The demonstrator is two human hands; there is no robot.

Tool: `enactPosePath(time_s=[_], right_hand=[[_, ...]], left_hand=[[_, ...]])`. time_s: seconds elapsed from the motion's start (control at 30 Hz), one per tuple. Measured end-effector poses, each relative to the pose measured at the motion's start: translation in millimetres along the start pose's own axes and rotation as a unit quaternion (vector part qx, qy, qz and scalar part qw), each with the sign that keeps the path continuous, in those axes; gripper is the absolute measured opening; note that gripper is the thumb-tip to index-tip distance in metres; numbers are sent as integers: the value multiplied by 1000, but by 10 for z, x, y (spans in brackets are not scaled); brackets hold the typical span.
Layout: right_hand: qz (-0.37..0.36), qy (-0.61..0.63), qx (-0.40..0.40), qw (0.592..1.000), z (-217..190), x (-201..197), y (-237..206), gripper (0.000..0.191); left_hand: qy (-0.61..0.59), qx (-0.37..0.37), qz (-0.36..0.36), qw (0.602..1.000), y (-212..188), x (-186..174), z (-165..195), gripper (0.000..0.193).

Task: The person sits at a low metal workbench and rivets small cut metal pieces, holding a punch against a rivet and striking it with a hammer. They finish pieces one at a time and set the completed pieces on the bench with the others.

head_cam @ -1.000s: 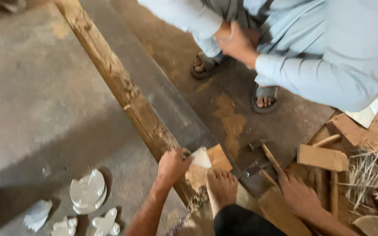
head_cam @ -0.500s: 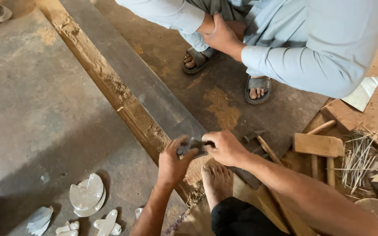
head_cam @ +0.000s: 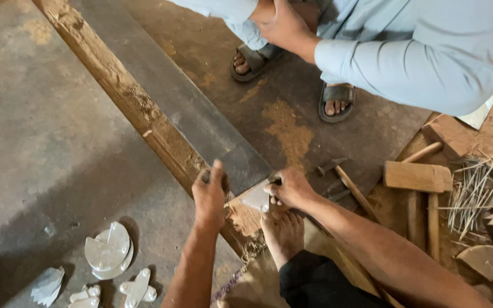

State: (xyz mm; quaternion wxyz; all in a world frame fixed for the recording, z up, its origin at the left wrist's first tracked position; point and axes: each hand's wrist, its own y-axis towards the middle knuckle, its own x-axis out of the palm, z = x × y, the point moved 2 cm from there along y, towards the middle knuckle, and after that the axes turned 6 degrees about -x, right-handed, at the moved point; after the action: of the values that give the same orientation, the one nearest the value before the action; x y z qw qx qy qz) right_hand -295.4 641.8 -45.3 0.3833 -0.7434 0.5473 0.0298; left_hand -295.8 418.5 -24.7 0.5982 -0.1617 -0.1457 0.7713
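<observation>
- Wooden beam [head_cam: 138,108] ran diagonally; its near end was gripped by left hand [head_cam: 210,194].
- Pale flat piece [head_cam: 256,199] was pinched by right hand [head_cam: 290,188], just right of the left hand, approx. between both.

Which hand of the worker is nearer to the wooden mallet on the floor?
Right. The right hand lies just left of the wooden mallet; the left hand is farther left, on the wooden beam.

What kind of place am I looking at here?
Probably a floor-level woodworking shop: a long wooden beam on the concrete floor, a wooden mallet, a heap of thin sticks, and pale cut-out shapes.
</observation>
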Motion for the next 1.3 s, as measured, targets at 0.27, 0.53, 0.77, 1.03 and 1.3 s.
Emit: enactPosePath(time_s=[0.27,0.53,0.77,1.03,1.3], right_hand=[[33,58,3,998,17,23,23,23],[184,-110,-159,964,-42,-151,-108,20],[136,-285,-67,947,714,-791,-591,27],[-96,-342,154,922,1858,-524,-1315,32],[136,-215,-79,964,991,-835,-1682,32]], left_hand=[[-174,-22,-182,968,-290,428,86,18],[4,150,-153,977,-442,584,-38,15],[12,136,-131,982,-456,611,-2,16],[134,174,-107,970,-387,622,-123,26],[116,203,-104,967,-434,635,-71,27]])
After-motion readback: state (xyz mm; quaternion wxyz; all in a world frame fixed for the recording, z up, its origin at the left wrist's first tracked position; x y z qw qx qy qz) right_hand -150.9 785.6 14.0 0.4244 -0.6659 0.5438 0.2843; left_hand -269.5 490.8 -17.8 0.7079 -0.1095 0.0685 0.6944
